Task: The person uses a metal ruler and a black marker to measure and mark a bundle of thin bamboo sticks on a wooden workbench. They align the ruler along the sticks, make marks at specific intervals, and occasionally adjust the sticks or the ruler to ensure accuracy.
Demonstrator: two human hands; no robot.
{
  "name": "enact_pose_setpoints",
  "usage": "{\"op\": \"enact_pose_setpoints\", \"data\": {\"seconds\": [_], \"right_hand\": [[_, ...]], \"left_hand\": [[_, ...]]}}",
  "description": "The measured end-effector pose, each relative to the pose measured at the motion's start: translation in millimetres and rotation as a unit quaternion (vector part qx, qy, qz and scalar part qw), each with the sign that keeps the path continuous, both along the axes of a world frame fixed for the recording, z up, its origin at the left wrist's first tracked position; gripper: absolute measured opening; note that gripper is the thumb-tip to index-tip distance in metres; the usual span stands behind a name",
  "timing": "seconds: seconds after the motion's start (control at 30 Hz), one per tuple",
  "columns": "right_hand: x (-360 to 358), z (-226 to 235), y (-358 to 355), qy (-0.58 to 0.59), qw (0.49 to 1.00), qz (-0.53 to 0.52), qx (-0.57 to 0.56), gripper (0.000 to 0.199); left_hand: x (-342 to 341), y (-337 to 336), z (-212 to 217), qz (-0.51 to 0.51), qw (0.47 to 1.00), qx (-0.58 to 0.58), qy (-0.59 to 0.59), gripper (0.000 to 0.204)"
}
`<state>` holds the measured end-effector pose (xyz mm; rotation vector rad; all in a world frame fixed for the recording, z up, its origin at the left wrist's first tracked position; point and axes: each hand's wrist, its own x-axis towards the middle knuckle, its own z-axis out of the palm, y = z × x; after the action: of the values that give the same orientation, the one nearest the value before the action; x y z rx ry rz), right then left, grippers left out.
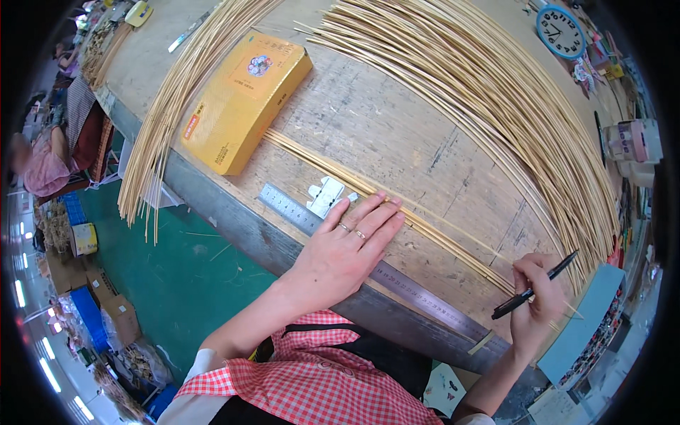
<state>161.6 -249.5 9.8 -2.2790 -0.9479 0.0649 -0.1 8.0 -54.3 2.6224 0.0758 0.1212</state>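
Observation:
My left hand (347, 244) lies flat with fingers stretched over a few thin bamboo sticks (453, 248), pressing them to the table. My right hand (536, 301) is closed round a black marker pen (535, 285), which slants up to the right. Its fingers are at the right end of the same sticks, and a thin stick end shows beyond the hand. A long steel ruler (425, 297) lies along the near table edge, partly under my left hand. Next to that hand is a small white paper cutout (326, 196).
A yellow box (248, 99) rests over the sticks' far left end. One large bundle of sticks (482, 92) fans across the far right; another bundle (173, 106) overhangs the left edge. A blue clock (560, 32) stands at the back right, a teal-edged tray (581, 322) at the right.

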Motion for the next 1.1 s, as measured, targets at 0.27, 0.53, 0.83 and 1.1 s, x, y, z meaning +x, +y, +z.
{"op": "enact_pose_setpoints", "data": {"seconds": [0.27,0.53,0.83,1.1], "right_hand": [[-6.1,-35.2,12.4,0.007,1.0,-0.009,0.011,0.031],[-2.4,-38.5,12.4,0.041,0.999,-0.011,-0.009,0.028],[-10.1,-42.0,12.8,0.029,0.999,0.006,-0.037,0.036],[34.1,-42.1,14.0,-0.021,0.999,-0.038,0.016,0.016]], "left_hand": [[1.2,-0.4,-0.4,0.002,1.0,-0.006,-0.006,0.067],[1.0,0.5,1.6,0.003,1.0,-0.016,0.003,0.068],[4.8,0.4,5.8,-0.013,0.999,0.011,0.038,0.067],[4.0,-2.1,8.5,-0.011,0.999,0.024,0.033,0.057]]}}
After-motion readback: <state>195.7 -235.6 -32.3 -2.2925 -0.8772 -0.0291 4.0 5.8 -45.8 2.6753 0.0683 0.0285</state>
